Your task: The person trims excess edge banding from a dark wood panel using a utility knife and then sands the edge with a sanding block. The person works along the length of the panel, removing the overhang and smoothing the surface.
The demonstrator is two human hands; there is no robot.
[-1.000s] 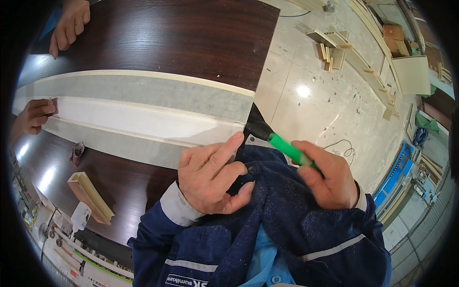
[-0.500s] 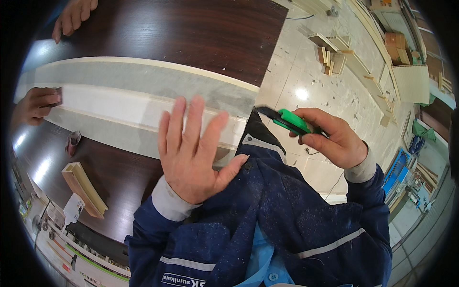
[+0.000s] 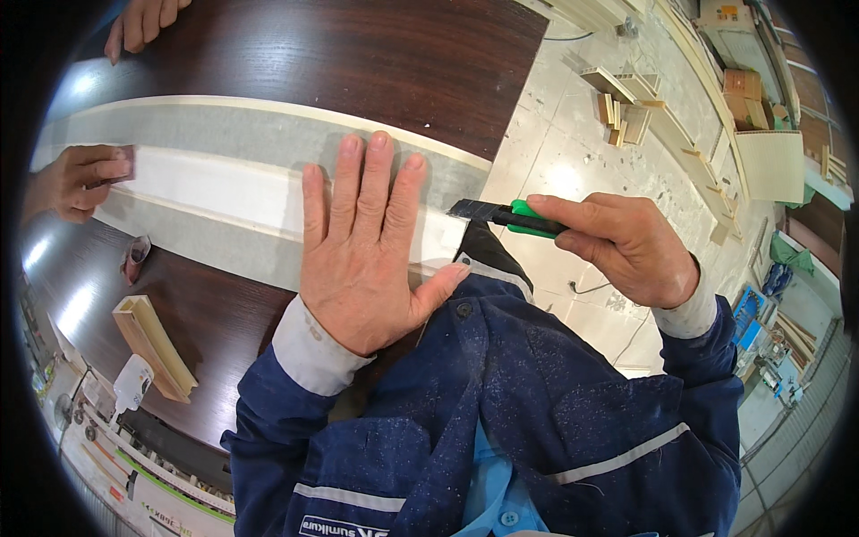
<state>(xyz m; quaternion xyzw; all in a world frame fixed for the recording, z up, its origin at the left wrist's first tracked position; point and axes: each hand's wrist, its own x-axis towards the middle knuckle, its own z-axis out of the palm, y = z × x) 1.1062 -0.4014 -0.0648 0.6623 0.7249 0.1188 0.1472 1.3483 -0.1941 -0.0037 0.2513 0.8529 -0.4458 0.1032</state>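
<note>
A long white and grey panel (image 3: 233, 188) with raised cream strips lies across a dark wood-grain table (image 3: 358, 63). My left hand (image 3: 362, 259) rests on it near its right end, fingers stretched out and thumb at the near edge. A green and black utility knife (image 3: 528, 217) is gripped in my right hand (image 3: 631, 246), with the dark blade pointing left. The blade tip is at the panel's right end; whether it cuts into the surface I cannot tell.
At left, another person's hand (image 3: 85, 183) holds a small brownish-red block on the panel; another hand (image 3: 148, 22) is farther back. A cream hollow profile piece (image 3: 157, 345), a white bottle (image 3: 132, 383) and a small reddish item (image 3: 136, 258) are nearer. Offcuts (image 3: 622, 107) lie on the floor at right.
My left hand has come down flat onto the panel. My right hand has brought the knife blade from beyond the panel to its right end. The other person's block has shifted right.
</note>
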